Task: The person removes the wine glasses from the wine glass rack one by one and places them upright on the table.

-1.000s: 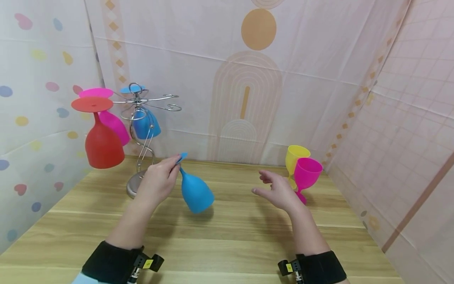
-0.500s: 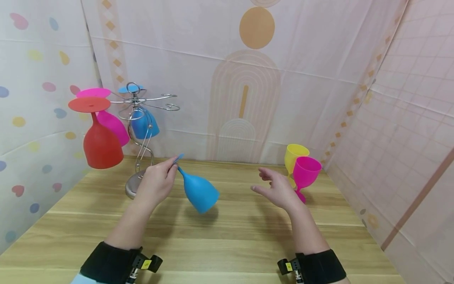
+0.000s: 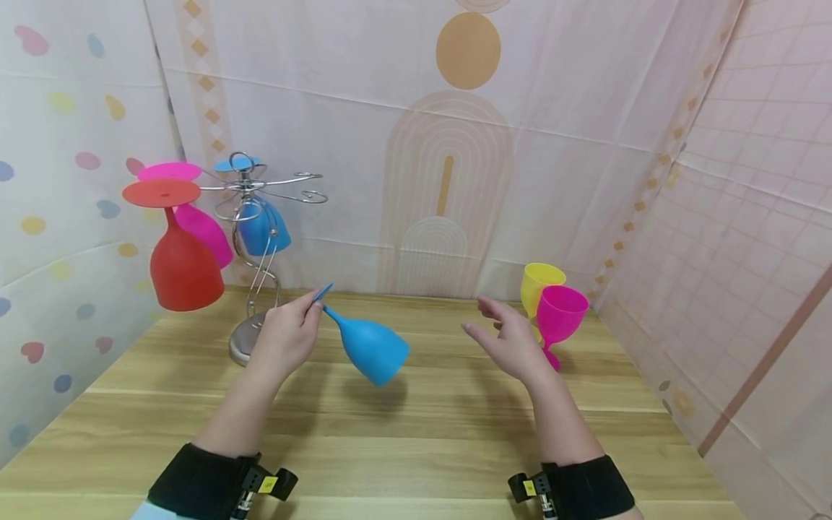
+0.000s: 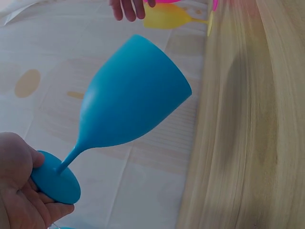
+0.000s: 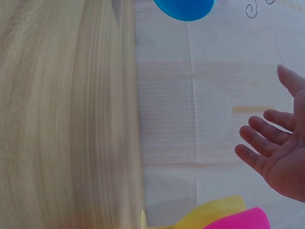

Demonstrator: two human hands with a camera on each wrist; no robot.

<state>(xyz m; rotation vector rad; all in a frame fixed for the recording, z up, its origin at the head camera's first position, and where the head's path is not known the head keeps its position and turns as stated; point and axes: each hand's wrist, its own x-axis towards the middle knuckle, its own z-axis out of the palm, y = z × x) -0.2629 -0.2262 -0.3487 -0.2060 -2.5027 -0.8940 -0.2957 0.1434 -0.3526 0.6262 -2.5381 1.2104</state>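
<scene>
My left hand (image 3: 289, 336) pinches the round foot of a blue goblet (image 3: 373, 350) between thumb and fingers. The goblet is tilted above the table, its bowl pointing right and down; in the left wrist view the goblet's bowl (image 4: 133, 93) shows whole and its foot (image 4: 56, 177) lies against the fingers. To the right, my right hand (image 3: 510, 339) hovers with fingers spread and holds nothing, as the right wrist view of the hand (image 5: 281, 143) also shows. Just beyond it stand a pink goblet (image 3: 562, 315) and a yellow goblet (image 3: 541, 286), both upright.
A metal goblet rack (image 3: 250, 336) stands at the back left. Hanging upside down from it are a red goblet (image 3: 185, 267), a pink goblet (image 3: 204, 231) and a blue goblet (image 3: 263, 227). Two wire arms (image 3: 305, 188) on its right side carry nothing. Fabric walls enclose the wooden table (image 3: 416, 448).
The blue goblet in my left hand has swung its bowl to the right and slightly up, tilting closer to level. My right hand has barely moved.
</scene>
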